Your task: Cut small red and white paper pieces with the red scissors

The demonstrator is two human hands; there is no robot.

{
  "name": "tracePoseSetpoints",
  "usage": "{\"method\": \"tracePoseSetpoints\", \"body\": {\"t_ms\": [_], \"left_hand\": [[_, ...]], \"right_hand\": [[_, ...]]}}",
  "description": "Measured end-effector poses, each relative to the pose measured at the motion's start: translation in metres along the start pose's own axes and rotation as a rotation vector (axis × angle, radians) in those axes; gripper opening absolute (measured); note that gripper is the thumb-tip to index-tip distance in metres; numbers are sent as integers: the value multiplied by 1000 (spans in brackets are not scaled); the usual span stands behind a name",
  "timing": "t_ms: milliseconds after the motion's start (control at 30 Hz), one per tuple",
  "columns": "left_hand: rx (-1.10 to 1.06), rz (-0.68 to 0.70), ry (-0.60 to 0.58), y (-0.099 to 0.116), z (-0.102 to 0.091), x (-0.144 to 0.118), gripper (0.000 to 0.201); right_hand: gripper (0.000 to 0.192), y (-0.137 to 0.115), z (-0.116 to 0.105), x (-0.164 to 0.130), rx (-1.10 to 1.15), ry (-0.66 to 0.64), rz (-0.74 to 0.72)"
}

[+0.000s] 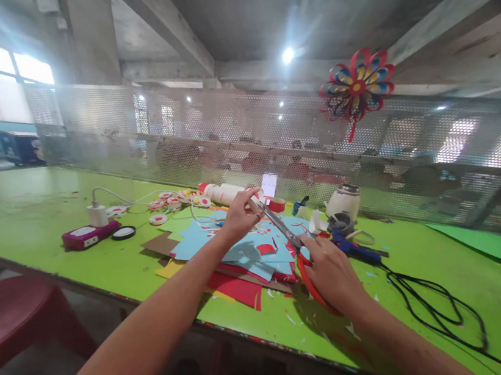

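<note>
My right hand (332, 269) is closed round the orange handles of a pair of scissors (286, 229), whose metal blades point up and away to the left. At the blade tips, my left hand (238, 216) pinches a small beige piece (255, 205); its material is too small to make out. Both hands are held above a stack of light blue paper (220, 240) scattered with little red and white scraps. Red paper (240, 290) and brown cardboard stick out from under the blue sheets.
Behind the hands stand a lit phone (270, 185), a roll of red tape (277, 204) and a white jar (343, 201). A blue glue gun (355, 250) trails a black cord at right. Red-and-white paper rings (159, 219) and a purple power strip (90, 235) lie left. A perforated metal screen (234, 134) borders the table.
</note>
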State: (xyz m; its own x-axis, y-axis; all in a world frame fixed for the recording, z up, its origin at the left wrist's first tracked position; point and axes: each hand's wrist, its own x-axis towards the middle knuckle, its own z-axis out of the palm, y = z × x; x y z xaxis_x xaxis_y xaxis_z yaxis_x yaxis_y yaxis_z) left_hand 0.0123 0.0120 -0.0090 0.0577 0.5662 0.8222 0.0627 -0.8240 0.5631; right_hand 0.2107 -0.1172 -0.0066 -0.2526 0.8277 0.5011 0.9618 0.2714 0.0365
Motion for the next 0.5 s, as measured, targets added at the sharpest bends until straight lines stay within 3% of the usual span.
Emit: {"method": "tracePoseSetpoints", "body": {"t_ms": [500], "left_hand": [[111,107,-48,-4,2,-5,55]], "right_hand": [[42,3,-4,-1,-63,-26,5]]}}
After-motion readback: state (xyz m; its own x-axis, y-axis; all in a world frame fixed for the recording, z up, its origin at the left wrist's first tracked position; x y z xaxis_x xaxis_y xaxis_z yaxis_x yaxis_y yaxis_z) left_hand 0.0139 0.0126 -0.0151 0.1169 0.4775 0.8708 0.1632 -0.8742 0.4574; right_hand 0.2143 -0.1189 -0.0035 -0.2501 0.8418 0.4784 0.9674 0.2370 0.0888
